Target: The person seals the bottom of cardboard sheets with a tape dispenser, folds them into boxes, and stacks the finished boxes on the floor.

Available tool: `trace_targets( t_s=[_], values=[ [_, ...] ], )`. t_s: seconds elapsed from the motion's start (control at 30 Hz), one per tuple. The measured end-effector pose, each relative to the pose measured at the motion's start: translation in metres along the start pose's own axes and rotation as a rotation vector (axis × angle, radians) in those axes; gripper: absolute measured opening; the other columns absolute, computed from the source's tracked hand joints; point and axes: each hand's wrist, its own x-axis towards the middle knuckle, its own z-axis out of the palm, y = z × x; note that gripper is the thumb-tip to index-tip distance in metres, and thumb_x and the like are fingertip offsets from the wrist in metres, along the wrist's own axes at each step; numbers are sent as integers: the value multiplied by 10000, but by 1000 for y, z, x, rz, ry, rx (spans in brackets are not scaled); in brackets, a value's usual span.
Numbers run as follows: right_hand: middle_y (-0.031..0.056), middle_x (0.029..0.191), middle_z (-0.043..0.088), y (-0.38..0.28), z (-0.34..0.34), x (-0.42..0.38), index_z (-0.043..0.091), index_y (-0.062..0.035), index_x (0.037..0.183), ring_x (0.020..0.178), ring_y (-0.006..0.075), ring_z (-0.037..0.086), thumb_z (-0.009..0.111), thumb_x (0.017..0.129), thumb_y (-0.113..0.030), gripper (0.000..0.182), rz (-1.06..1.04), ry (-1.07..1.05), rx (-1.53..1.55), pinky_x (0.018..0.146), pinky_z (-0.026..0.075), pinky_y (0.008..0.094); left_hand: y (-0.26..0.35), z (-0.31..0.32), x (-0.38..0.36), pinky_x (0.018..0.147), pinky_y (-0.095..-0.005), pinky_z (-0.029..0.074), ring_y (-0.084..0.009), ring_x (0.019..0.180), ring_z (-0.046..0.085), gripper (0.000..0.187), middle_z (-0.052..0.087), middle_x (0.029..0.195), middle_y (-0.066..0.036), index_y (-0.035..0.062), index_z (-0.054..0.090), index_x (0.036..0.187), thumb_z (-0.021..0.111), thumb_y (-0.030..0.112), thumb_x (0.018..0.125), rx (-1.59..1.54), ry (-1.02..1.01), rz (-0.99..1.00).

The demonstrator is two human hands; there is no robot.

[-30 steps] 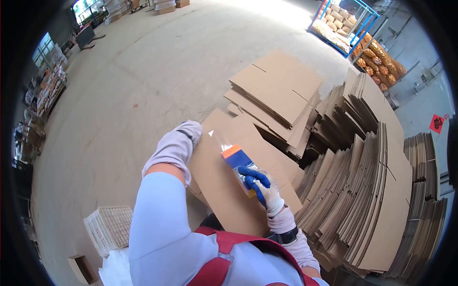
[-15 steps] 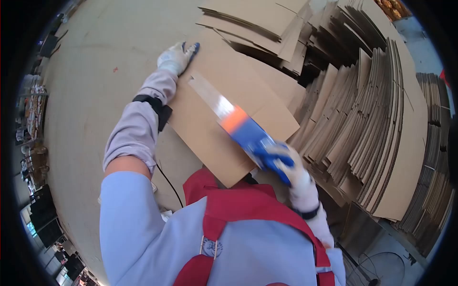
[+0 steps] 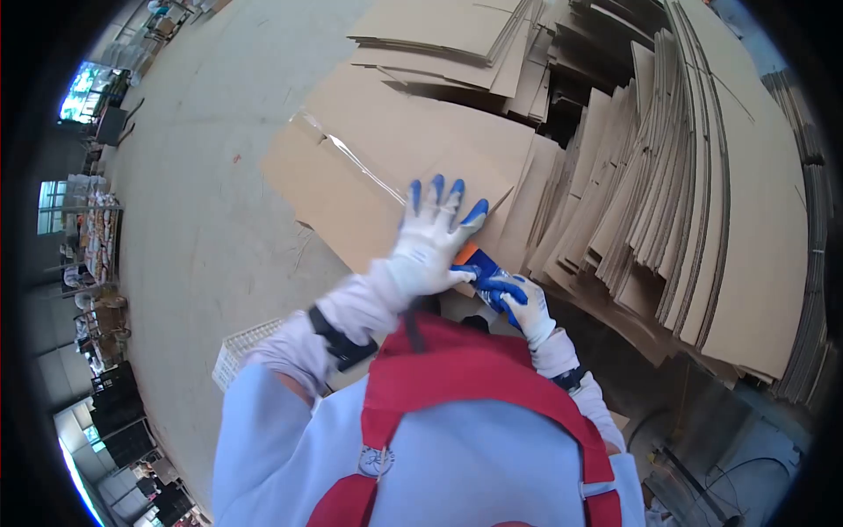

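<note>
A flat brown cardboard box [image 3: 342, 198] lies in front of me, with a shiny strip of clear tape [image 3: 356, 160] running along it. My left hand [image 3: 430, 237], in a white glove with blue fingertips, is spread flat on the cardboard over the near end of the tape. Close beside it, my right hand [image 3: 518, 303], gloved the same way, is wrapped round a blue and orange tape dispenser [image 3: 483, 268] at the near edge of the box. The left hand partly hides the front of the dispenser.
Stacked cardboard sheets [image 3: 439, 31] lie beyond the box. Many upright folded sheets [image 3: 659, 193] lean together on the right. A white plastic crate [image 3: 230, 356] stands on the floor at the left. Cables [image 3: 746, 465] show at the lower right.
My left hand has moved from the far edge of the cardboard to its near part. The dispenser has come back toward my body, and the tape now lies along the box. The view has shifted.
</note>
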Motion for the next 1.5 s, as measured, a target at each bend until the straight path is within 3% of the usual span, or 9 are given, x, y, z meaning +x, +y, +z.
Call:
trace_targets(
  t_s=[0.2, 0.37, 0.67, 0.8, 0.9, 1.07, 1.3, 1.4, 1.5],
  values=[
    [137, 974, 702, 66, 48, 43, 690, -81, 1043, 873, 269, 666, 557, 899, -215, 237, 199, 5, 635, 784, 508, 346, -2, 10, 2, 1122, -644, 95, -497, 1397, 203, 797, 285, 1493, -267, 178, 369, 1461, 714, 261, 748, 78, 104, -48],
    [99, 987, 701, 0, 24, 18, 693, -124, 1041, 889, 266, 662, 591, 851, -279, 266, 277, -307, -122, 777, 511, 355, -112, -38, -15, 1112, -367, 320, -236, 1380, 354, 693, 324, 1528, -133, 50, 291, 1490, 631, 95, 888, -910, 58, -9],
    [164, 909, 683, -83, 40, 121, 717, -125, 961, 863, 354, 661, 533, 863, -321, 286, 553, -497, -750, 820, 515, 443, -392, -5, 6, 1042, -411, 393, -350, 1272, 485, 772, 519, 1364, -194, 114, 500, 1370, 388, 700, 881, -120, 214, -890],
    [109, 940, 642, -1, 18, 104, 613, -77, 996, 863, 243, 632, 460, 953, -174, 186, 49, -393, -776, 725, 505, 358, -394, 19, -31, 932, -452, 471, -358, 1099, 602, 661, 640, 1165, -201, 87, 633, 1205, 389, 628, 913, -466, 157, -992],
    [44, 823, 622, 10, 12, 114, 606, -86, 1023, 633, 150, 583, 517, 946, -329, 270, 730, -11, 470, 558, 468, 295, -306, -39, -99, 991, -424, 434, -344, 1164, 557, 663, 596, 1254, -169, 86, 598, 1235, 416, 630, 904, -325, 273, -1049],
    [89, 975, 686, 62, 7, 208, 623, -36, 1125, 836, 197, 659, 553, 926, -385, 408, 463, -416, -230, 657, 519, 360, -181, -37, -296, 1027, -403, 407, -344, 1213, 529, 730, 591, 1265, -188, 57, 571, 1277, 518, 649, 852, -467, 605, -1571],
    [153, 1130, 655, -53, 248, 227, 586, -56, 1222, 1005, 257, 632, 486, 948, -294, 376, -116, -1308, -128, 830, 500, 376, 158, -115, -488, 902, -378, 483, -295, 1010, 634, 530, 654, 1121, -163, 54, 618, 1180, 666, 465, 850, 285, 1367, -1962],
    [198, 1097, 644, -293, 309, 50, 639, -70, 1157, 962, 279, 640, 573, 870, -197, 321, -803, -1562, -881, 825, 506, 392, 307, -177, -507, 862, -361, 493, -276, 962, 636, 503, 656, 1079, -171, 56, 635, 1157, 703, 434, 832, 1278, 702, -2490],
    [161, 941, 638, -313, 286, -9, 656, -181, 1179, 804, 341, 624, 643, 782, -133, 400, -1148, -1638, -38, 721, 505, 427, 359, -221, -446, 948, -446, 472, -294, 1170, 540, 540, 568, 1247, -190, 3, 551, 1272, 717, 296, 850, 1884, 941, -1793]
  ],
)
